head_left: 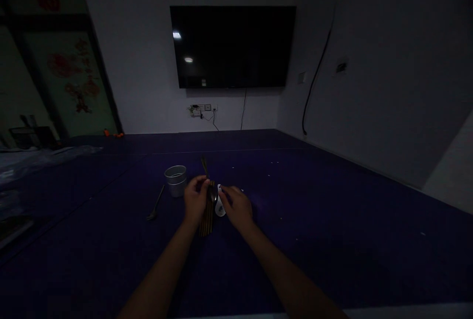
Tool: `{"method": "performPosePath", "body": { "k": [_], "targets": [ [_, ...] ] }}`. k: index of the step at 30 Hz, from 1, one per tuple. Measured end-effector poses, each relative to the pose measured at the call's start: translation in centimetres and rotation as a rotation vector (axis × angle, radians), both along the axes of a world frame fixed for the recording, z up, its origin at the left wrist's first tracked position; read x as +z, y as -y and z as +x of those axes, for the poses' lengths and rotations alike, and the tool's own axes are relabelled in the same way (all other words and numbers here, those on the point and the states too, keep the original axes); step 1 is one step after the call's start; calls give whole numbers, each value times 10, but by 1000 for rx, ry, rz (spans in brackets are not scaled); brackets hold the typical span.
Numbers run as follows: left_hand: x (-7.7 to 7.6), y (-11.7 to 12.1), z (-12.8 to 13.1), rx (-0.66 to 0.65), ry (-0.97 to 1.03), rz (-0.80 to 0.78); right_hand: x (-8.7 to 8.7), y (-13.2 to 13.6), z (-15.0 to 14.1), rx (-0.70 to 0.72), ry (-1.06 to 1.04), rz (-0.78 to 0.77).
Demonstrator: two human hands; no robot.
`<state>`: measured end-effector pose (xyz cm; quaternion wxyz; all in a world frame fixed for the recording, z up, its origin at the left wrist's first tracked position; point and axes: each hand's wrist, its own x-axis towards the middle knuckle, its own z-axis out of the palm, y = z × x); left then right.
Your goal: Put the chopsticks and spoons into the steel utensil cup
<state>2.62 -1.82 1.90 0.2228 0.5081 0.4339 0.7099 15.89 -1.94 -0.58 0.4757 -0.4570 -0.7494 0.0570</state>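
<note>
My left hand (195, 198) is closed in a pinch on a metal spoon (212, 194), whose bowl shows between my two hands. A thin metal handle end (204, 164) sticks up beyond the left fingers; whether it belongs to that spoon is hard to tell. Below lies a bundle of wooden chopsticks (207, 223), side by side. My right hand (238, 206) has its thumb and fingers drawn together at the spoon bowl's right side, over a white soup spoon (220, 209). What those fingers grip is too dark to make out.
A silvery metal cup (176, 181) stands left of my left hand, with a fork (156, 204) lying beside it on the dark blue surface (332, 240). Small white bits are scattered to the right. Clear plastic wrapping (48, 156) lies far left. A television (234, 46) hangs on the wall.
</note>
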Motion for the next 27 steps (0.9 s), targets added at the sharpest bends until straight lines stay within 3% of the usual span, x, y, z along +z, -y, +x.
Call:
{"method": "performPosePath", "body": {
  "k": [2, 5, 8, 11, 14, 17, 20, 24, 27],
  "targets": [
    [-5, -3, 3, -185, 156, -100, 0, -1, 1, 12, -49, 6],
    [-13, -5, 2, -336, 289, -203, -1, -3, 1, 37, -89, -38],
    [-17, -7, 3, -364, 282, -222, -2, -6, 0, 77, -117, -120],
    [-17, -7, 5, -314, 136, -186, -2, -9, 0, 89, -186, -187],
    [-12, -3, 0, -103, -155, -117, -2, -12, 4, 8, -222, -242],
    [-4, 4, -17, 304, -481, -42, -4, -15, 12, -109, -196, -295],
    [6, 9, -39, 685, -660, -60, -8, -20, 21, -194, -131, -360],
    [14, 11, -68, 1025, -680, -297, -12, -24, 26, -271, 3, -417],
    [9, 8, -87, 1064, -719, -548, -14, -25, 26, -300, 76, -443]
  ]
}}
